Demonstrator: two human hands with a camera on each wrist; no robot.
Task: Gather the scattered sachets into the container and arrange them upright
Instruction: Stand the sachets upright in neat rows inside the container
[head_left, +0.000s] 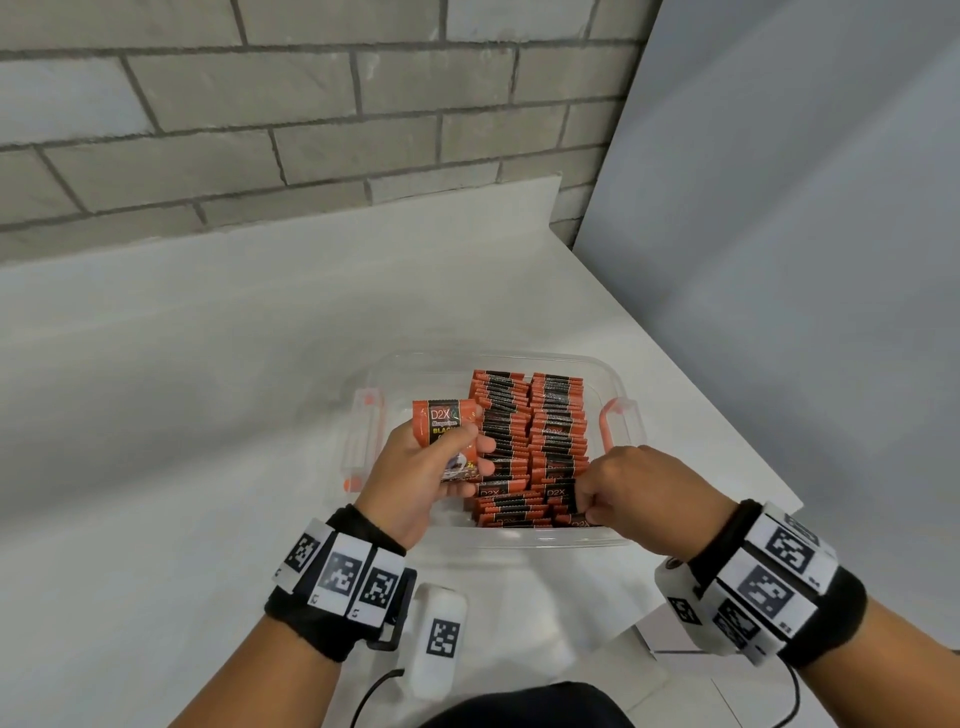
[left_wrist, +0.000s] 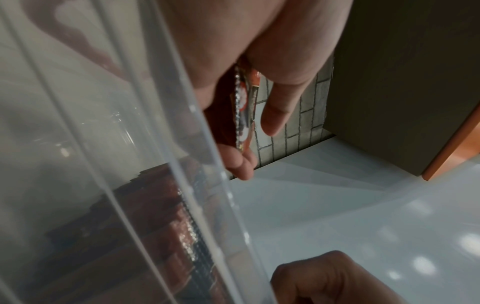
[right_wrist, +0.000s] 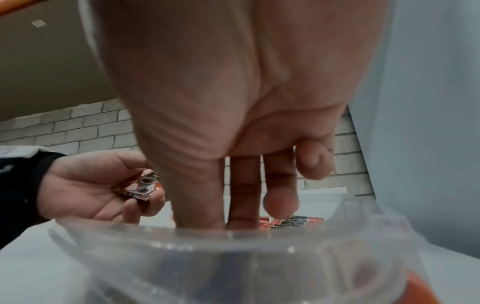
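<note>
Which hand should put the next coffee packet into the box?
Probably the left hand: it already grips a sachet just above the clear container. The right hand is busy, fingers down among the packed sachets at the near end.

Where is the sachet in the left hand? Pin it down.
Head view: the sachet is gripped by the left hand over the container's left side, beside the upright rows.
</note>
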